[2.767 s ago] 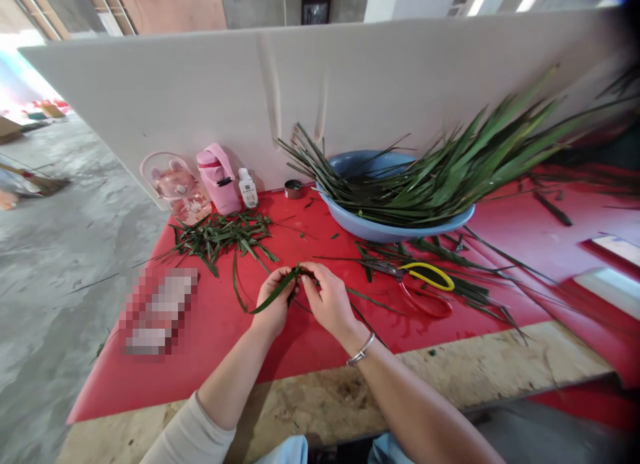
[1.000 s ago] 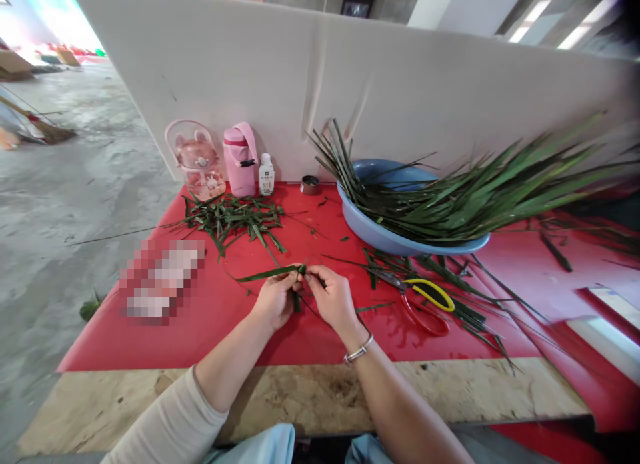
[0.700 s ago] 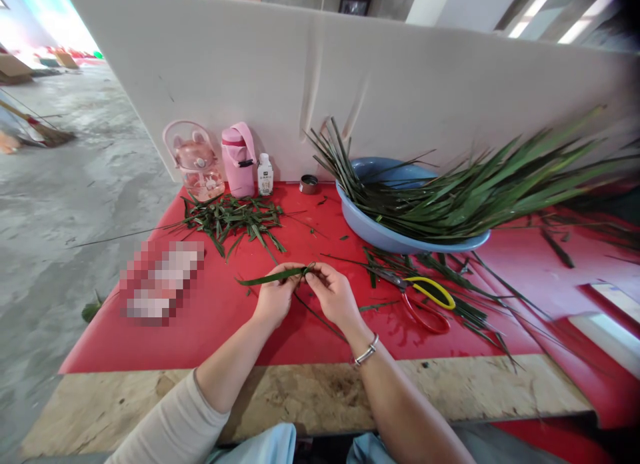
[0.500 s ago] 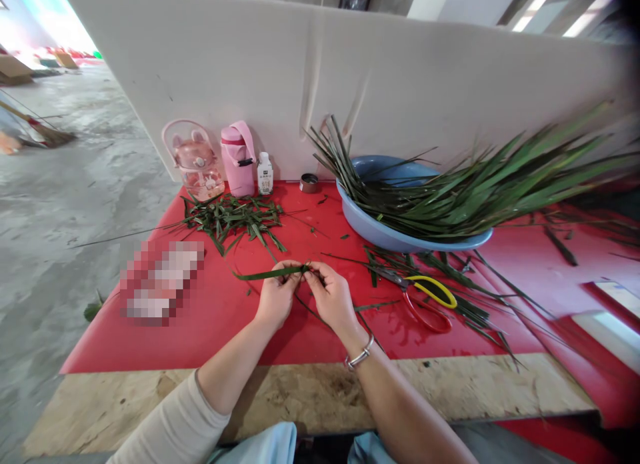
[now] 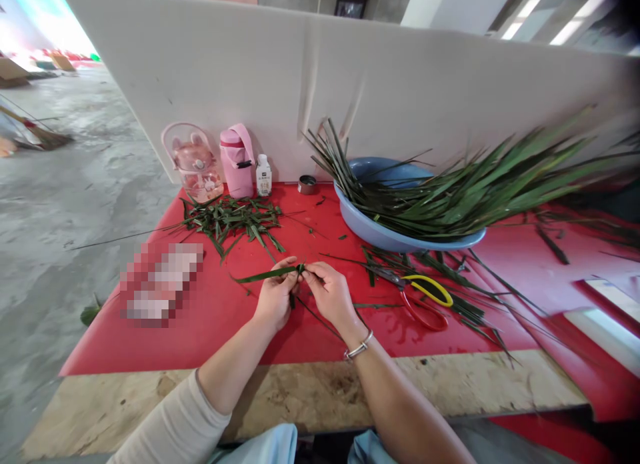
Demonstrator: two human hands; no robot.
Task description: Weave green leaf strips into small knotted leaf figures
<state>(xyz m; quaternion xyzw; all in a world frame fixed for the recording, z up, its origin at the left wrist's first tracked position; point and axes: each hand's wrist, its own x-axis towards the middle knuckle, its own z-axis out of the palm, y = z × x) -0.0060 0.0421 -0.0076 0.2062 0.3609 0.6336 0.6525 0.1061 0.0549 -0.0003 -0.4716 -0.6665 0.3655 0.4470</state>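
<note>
1. Head view shows us a long bench (image 5: 320, 397) of pale chipboard, covered by a glossy red plastic sheet (image 5: 210, 324), with a tall white foam board (image 5: 280, 84) standing along its far edge.
2. We see a bundle of long green blade-shaped leaves (image 5: 480, 187) lying across a round pale-blue plastic basin (image 5: 373, 232) on the far right side of the bench; their tips reach well beyond its rim.
3. We see a pile of short dark-green leaf cuttings (image 5: 233, 219) at the far left, just in front of a clear pink bear-shaped water jug (image 5: 193, 163), a pink insulated flask (image 5: 237, 161) and a small white bottle (image 5: 263, 175).
4. We see scissors with one yellow and one red handle loop (image 5: 425, 297) lying on loose leaves to the right of our hands.
5. Our left hand (image 5: 274, 296) and right hand (image 5: 329, 295) meet above the red sheet at the near middle of the bench.
6. Each hand's grip is pressed together, pinching the narrow green leaf strip (image 5: 265, 275) where thumb and fingertips meet; the strip's free end points left, and a thinner strand trails down between our wrists.
7. We see a silver bangle (image 5: 359, 348) on our right wrist.
</note>
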